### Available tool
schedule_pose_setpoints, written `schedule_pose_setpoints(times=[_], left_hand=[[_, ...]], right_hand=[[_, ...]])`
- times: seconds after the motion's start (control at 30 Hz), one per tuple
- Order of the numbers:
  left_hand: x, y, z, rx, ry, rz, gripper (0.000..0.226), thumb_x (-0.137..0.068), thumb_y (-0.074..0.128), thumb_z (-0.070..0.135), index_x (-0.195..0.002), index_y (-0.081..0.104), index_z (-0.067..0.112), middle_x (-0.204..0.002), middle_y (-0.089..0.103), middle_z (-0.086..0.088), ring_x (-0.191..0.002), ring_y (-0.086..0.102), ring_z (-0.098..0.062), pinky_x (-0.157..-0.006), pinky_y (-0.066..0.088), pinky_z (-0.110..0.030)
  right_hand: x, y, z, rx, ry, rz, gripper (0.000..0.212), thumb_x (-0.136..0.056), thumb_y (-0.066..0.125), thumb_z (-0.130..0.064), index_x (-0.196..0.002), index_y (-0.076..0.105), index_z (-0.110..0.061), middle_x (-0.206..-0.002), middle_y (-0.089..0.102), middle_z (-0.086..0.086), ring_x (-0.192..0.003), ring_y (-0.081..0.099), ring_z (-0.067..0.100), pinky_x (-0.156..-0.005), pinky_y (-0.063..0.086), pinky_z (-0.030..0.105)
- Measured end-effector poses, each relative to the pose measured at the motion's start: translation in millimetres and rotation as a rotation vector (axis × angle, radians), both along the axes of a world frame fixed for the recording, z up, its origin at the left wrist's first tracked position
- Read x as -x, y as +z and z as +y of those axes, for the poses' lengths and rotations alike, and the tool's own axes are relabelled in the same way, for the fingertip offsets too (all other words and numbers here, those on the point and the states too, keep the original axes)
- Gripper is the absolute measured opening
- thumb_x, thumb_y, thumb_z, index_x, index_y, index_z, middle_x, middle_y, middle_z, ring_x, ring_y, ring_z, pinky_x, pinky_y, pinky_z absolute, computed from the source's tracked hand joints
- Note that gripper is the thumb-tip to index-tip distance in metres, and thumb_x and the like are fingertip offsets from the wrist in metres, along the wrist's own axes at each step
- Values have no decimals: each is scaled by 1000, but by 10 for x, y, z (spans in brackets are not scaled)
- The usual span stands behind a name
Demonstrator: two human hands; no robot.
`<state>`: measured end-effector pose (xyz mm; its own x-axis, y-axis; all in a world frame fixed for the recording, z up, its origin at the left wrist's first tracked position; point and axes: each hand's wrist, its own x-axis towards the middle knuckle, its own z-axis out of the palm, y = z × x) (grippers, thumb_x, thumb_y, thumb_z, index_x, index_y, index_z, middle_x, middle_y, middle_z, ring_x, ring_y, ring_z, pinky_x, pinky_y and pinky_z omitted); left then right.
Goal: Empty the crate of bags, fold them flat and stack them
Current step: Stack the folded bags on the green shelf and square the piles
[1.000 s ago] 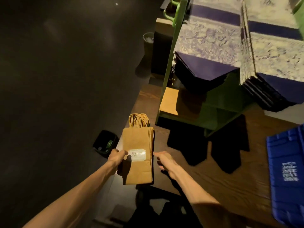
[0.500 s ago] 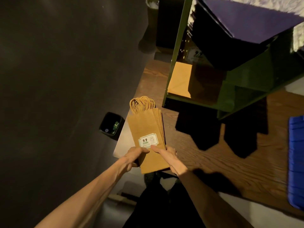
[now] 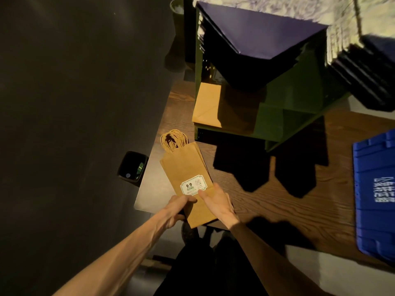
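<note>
Brown paper bags: one flat stack, count unclear, twisted handles bunched at far end, lying at desk left corner. Left hand grips stack's near-left edge, fingers curled around it. Right hand on stack's near-right, fingers straight, pressing top bag. One blue crate far right.

1 stack brown paper bags, 1 green crate, 1 blue lid, 2 hands.

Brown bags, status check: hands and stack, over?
Left hand grips stack of brown bags at near edge. Right hand flat on top. Stack overhangs table corner. Nothing blocking.
</note>
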<state>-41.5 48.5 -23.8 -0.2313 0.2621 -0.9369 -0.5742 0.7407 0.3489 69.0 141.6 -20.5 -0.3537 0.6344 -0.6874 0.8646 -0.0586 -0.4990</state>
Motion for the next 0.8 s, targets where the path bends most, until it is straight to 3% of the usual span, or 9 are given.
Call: schedule_pose_setpoints(times=[0.17,0.3,0.43,0.5,0.57,0.67,0.73,0.8], left_hand=[[-19,22,41,14,44,-10,38,-86,67,13,-122,56,18,-107,64,-5,-112,56,-29,-107,43,-55],[-53,36,58,7,76,-10,35,-87,65,11,-120,56,16,-103,64,-6,-103,58,-26,-101,47,-53],[-70,64,58,8,100,-20,35,-86,65,10,-120,57,14,-103,64,-8,-96,59,-24,-90,51,-48],[-67,76,74,6,101,-30,35,-86,65,10,-120,55,15,-103,62,-7,-100,57,-26,-92,49,-49],[-75,81,108,2,102,-42,38,-85,65,11,-121,54,16,-104,61,-7,-108,55,-30,-99,47,-53],[-105,89,156,-1,109,-39,36,-84,67,12,-118,57,15,-105,62,-8,-101,57,-26,-94,49,-49],[-138,100,157,-14,133,-50,29,-86,65,12,-114,59,17,-104,63,-8,-97,58,-25,-90,52,-47],[-181,116,135,-34,178,-89,21,-88,63,10,-107,59,19,-104,63,-9,-98,59,-25,-95,52,-49]], right_hand=[[-28,4,5,39,10,-2,74,-90,62,-50,-151,35,-20,-144,53,8,-134,48,30,-111,40,44],[-25,-14,42,68,-13,6,69,-89,66,-46,-147,39,-20,-141,56,6,-132,50,28,-109,42,42],[-81,-62,48,83,4,17,75,-80,66,-58,-144,43,-26,-137,59,2,-130,53,26,-107,44,47],[-86,-55,82,92,2,25,76,-79,68,-56,-143,44,-24,-139,56,3,-129,52,26,-106,45,46],[-69,-72,151,94,-28,14,84,-81,72,-51,-150,35,-20,-149,45,8,-137,43,28,-112,39,45],[-60,-142,268,108,-60,-47,107,-78,77,-52,-158,18,-15,-162,27,10,-149,23,32,-119,24,47],[-104,-164,335,108,-30,-93,108,-73,79,-57,-157,25,-17,-161,26,10,-149,21,31,-120,24,48],[-150,-164,365,91,39,-113,103,-70,78,-61,-153,34,-18,-156,32,9,-146,26,30,-118,28,47]])
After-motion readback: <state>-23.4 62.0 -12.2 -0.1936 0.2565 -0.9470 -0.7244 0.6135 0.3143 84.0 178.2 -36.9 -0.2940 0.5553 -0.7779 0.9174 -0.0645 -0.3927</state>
